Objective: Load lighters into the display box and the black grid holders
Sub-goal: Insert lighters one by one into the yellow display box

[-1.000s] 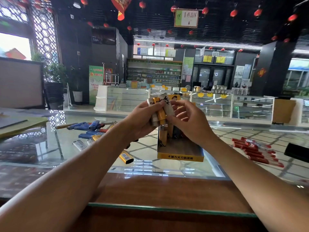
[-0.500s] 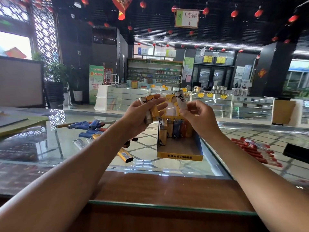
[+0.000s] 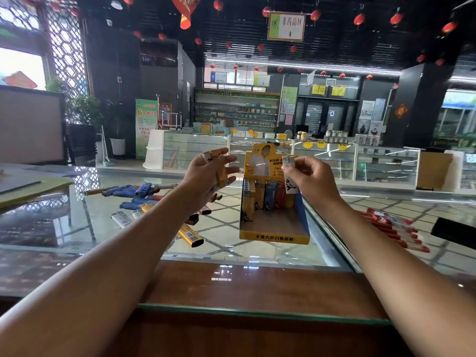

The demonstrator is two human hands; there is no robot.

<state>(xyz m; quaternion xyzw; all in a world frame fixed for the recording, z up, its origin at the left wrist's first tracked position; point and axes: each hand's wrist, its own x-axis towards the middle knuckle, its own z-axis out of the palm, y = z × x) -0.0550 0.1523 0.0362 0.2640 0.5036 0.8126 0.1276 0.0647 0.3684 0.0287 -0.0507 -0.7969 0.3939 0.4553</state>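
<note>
Head view, looking down both forearms to a glass counter (image 3: 77,222) edged by a wooden ledge (image 3: 244,284).

Left hand (image 3: 206,176): raised above the counter, palm turned inward. It grips a bundle of lighters (image 3: 220,173), yellow and white bodies lying together across the palm. The upper fingers are partly stretched out over them. The exact count in the bundle cannot be told.

Right hand (image 3: 309,179): thumb and fingers pinch one white lighter (image 3: 289,173) with a black figure printed on it. The lighter is upright, metal cap on top, held over the right end of the box's back row. Whether its base touches anything cannot be told.

Display box (image 3: 274,238): yellow front lip with print, blue side wall, standing on the glass between the two hands. A tall backing card (image 3: 260,161) rises behind it. Along the back stands a row of lighters (image 3: 262,194), upright and touching: silver, yellow, blue, orange. One more yellow one stands in front at the left end. The front floor of the box is bare cardboard.

Loose lighters (image 3: 134,191) lie left of the box, partly under the left forearm: blue, silver, and a yellow one nearest the ledge. Red lighters (image 3: 391,228) lie in a cluster well right of the box, beyond the right forearm.
</note>
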